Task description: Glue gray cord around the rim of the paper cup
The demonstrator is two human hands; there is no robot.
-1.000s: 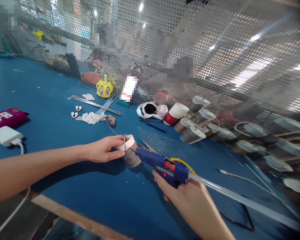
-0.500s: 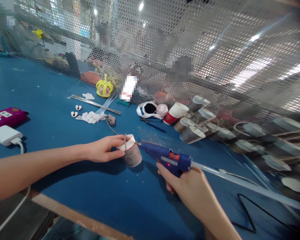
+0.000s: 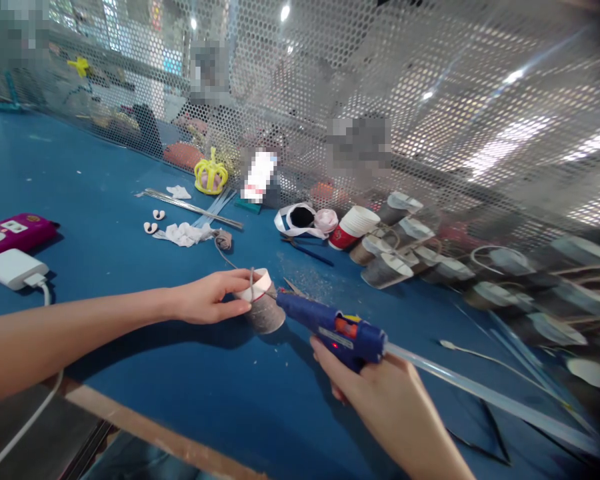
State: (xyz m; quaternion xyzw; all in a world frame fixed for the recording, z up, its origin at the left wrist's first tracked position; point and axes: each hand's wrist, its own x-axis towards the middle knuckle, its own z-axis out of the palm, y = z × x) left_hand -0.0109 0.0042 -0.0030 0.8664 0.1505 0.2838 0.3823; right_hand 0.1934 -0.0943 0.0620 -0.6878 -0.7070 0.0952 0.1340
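Head view: the left hand [image 3: 207, 300] pinches a grey-wrapped paper cup [image 3: 261, 305] lying on its side on the blue table [image 3: 130, 267]. The right hand [image 3: 380, 393] is clenched around a blue glue gun [image 3: 333, 327], whose nozzle meets the cup's rim.

bright overhead glare, right edge blurred, warped
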